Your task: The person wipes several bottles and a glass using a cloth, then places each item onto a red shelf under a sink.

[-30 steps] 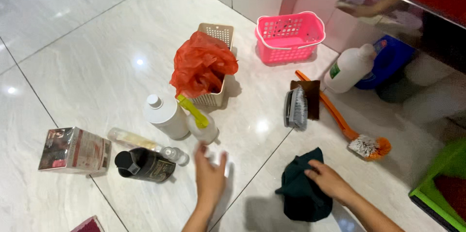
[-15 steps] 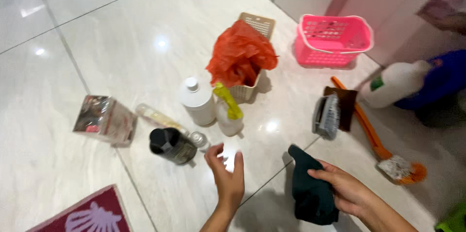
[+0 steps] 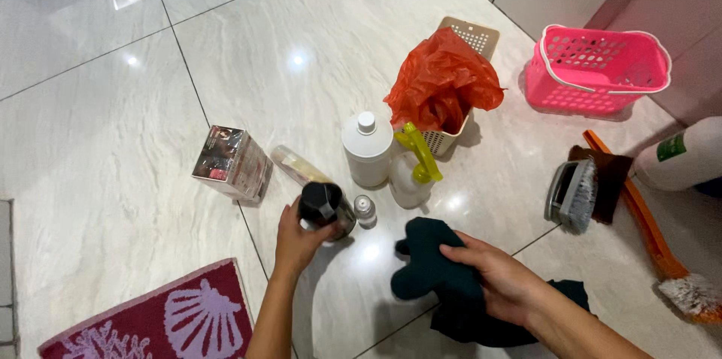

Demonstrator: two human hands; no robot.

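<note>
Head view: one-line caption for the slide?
Left hand grips a dark round bottle on the pale marble floor; right hand presses a dark green cloth.

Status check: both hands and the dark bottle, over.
Left hand gripping dark bottle. Right hand on dark green cloth. Small clear bottle close beside.

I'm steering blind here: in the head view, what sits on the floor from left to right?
Shell-patterned mat → shiny box → left hand on the dark bottle → white bottle → right hand on the dark cloth → scrub brush → pink basket.
</note>
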